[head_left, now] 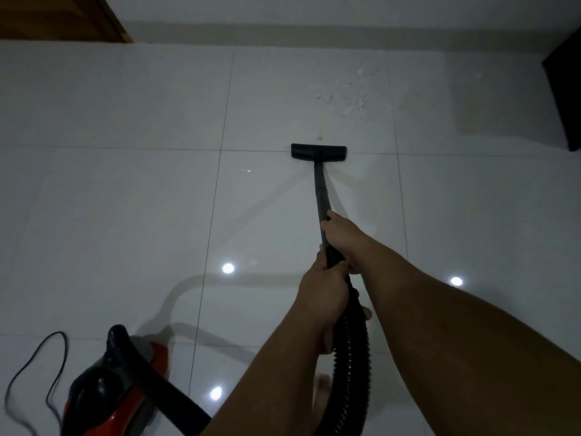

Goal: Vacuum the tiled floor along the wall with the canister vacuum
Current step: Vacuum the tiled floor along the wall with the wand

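A black vacuum wand runs from my hands to a flat black floor nozzle resting on the glossy white tiled floor. My right hand grips the wand higher up; my left hand is closed on its handle where the ribbed black hose begins. White scraps of debris lie just beyond the nozzle, close to the wall. The red and black canister sits at the lower left.
A black power cord loops on the floor left of the canister. A wooden door or cabinet stands at the top left. A dark object fills the right edge by the wall. My bare foot shows below the hose.
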